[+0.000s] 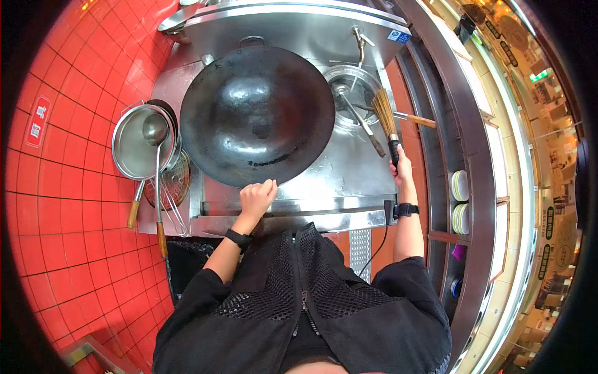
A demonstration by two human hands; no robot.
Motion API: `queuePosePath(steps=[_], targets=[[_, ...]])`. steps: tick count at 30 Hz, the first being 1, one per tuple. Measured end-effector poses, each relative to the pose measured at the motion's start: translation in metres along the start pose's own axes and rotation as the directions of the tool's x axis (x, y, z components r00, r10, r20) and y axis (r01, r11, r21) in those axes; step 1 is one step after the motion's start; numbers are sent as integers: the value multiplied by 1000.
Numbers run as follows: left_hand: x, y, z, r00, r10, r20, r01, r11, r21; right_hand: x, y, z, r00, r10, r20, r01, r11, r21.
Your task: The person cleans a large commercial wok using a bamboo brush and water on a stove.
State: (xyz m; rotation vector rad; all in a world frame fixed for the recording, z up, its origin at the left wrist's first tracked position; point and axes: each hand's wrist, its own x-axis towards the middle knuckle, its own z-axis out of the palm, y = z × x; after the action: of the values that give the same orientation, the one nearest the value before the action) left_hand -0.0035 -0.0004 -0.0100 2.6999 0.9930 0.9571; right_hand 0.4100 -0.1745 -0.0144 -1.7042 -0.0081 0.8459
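A large dark wok (255,112) lies on the steel stove top, with a loop handle (251,41) at its far rim. Its inside looks wet and shiny, with a black streak low on the near side. My left hand (257,198) is closed at the near rim of the wok; the part inside the fingers is hidden. In my right hand (402,167) is a bamboo wok brush (385,115), gripped by its black handle with the bristles pointing up and away. The brush is to the right of the wok, apart from it.
A round water basin (339,73) under a tap (358,38) holds ladle-like tools with wooden handles. On the left, a pot (128,140) carries a ladle (155,129), near strainers (177,181). Red tiles (68,199) line the left; shelves with plates (460,186) stand right.
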Motion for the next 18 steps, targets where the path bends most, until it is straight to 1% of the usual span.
queuePosePath(steps=[1,2,4,5,6,7,8,9,10,12,13,15,16,17,18], targets=[[1,0,0,1000,-1,-11,1,1000,-4,8,8,-6,995,94,41,-94,996,8],[0,1,1,1000,-4,-19,4,1000,-11,6,8,-8,992,124,3,-124,992,-26],[3,2,1,1000,-3,-15,2,1000,-14,-10,-20,-7,995,95,3,-95,995,-1],[1,1,-2,1000,2,-2,-2,1000,-11,-15,-23,-4,997,76,3,-77,997,31],[0,2,0,1000,2,-2,-2,1000,-10,-17,-24,-4,998,64,8,-64,998,0],[-2,1,-2,1000,4,6,-4,1000,-1,-22,-28,-6,998,36,49,-41,995,89],[0,0,0,1000,7,3,-7,1000,6,-29,-34,-5,998,19,57,-27,990,136],[0,-1,1,1000,7,3,-7,1000,6,-34,-36,-4,998,3,66,-15,984,177],[0,-1,1,1000,13,-6,-13,1000,8,-36,-35,-5,998,3,67,-15,985,174],[0,0,1,1000,13,-16,-13,1000,10,-38,-32,-7,983,1,183,-57,952,302],[1,0,1,1000,16,-13,-16,1000,4,-31,-22,-9,984,42,171,-95,943,319],[0,1,0,1000,5,-8,-5,1000,4,-13,0,-16,992,115,48,-119,988,97],[0,1,0,1000,12,-13,-12,1000,-7,-7,7,-18,989,146,-38,-147,989,-4],[0,0,-1,1000,18,-21,-18,1000,-12,-14,9,-14,997,80,-24,-78,995,68],[1,1,-4,1000,-3,6,4,1000,-21,-29,1,-7,998,5,-55,-5,1000,5]])
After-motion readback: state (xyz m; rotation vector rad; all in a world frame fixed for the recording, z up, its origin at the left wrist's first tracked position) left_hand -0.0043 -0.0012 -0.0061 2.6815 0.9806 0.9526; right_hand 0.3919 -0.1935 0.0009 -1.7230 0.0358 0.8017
